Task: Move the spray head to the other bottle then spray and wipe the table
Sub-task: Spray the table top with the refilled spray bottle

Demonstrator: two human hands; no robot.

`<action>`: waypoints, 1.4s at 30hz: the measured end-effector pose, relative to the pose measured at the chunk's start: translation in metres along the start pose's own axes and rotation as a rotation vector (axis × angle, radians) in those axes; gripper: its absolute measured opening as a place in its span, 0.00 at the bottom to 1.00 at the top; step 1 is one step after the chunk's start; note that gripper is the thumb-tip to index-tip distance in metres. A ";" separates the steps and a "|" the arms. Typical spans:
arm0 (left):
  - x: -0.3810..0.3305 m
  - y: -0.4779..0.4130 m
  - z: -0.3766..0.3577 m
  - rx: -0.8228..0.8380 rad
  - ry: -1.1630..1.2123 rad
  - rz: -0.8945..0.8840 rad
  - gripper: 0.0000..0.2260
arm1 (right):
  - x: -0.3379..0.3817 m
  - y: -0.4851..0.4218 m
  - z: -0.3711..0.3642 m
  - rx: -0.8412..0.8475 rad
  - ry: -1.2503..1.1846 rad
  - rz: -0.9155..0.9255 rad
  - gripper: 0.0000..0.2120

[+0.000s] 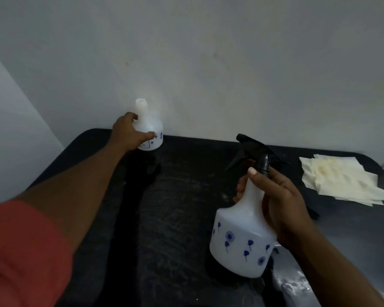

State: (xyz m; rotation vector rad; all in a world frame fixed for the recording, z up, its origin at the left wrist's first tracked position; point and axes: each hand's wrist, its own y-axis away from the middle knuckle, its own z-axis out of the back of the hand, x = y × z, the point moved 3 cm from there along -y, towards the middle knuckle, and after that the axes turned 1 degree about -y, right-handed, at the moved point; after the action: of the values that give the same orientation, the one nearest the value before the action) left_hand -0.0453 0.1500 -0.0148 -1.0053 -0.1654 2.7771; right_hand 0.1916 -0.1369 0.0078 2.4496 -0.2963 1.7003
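Two white bottles with blue flower prints are on a dark table [175, 196]. The far bottle [150, 127] stands upright at the back left by the wall, its neck bare with no spray head. My left hand [126, 134] is wrapped around its side. The near bottle [242, 235] carries a black spray head [256, 151] with the nozzle pointing left. My right hand [277, 200] grips this bottle at the neck, just under the spray head, and holds it tilted slightly.
A stack of pale yellowish wipes [339, 178] lies at the table's back right. A white wall [208, 63] runs right behind the table. The table's left edge drops off beside my left forearm. A shiny patch shows at the front right.
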 end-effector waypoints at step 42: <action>-0.038 0.209 0.062 -0.230 1.168 0.282 0.27 | 0.006 0.007 -0.006 0.181 1.017 -0.303 0.09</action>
State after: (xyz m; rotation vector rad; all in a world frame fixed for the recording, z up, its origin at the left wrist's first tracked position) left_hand -0.0850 -0.0649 0.0216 -2.6269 -0.1676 1.9081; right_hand 0.1865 -0.1424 0.0155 1.3030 0.3411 2.5658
